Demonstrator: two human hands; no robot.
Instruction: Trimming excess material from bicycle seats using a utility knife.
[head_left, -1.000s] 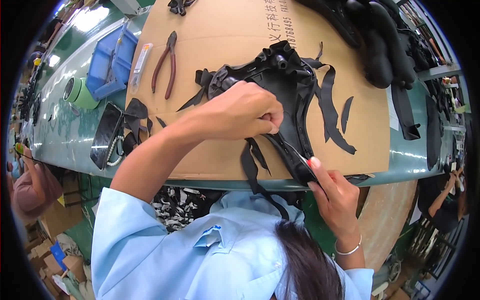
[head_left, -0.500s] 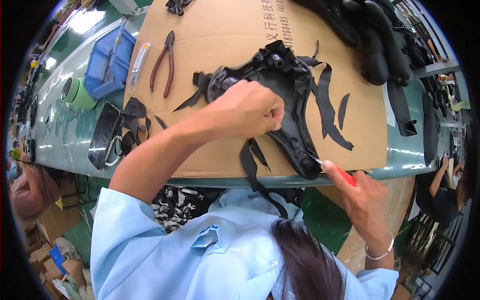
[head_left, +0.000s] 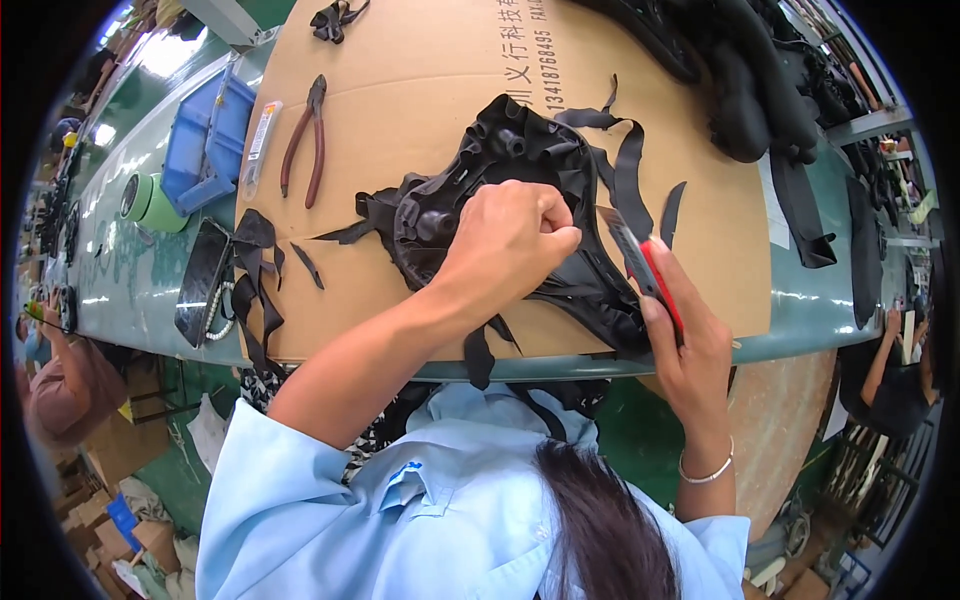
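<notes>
Two hands (head_left: 510,240) (head_left: 690,340) astride the black rubber part (head_left: 480,190).

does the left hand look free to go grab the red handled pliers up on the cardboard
Probably not as it stands: the left hand is closed in a grip on the black rubber part. The path itself looks open: the pliers lie alone on bare cardboard sheet, up and to its left.

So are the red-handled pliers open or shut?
Shut: the pliers lie flat on the cardboard sheet, jaws closed together, handles slightly apart.
</notes>
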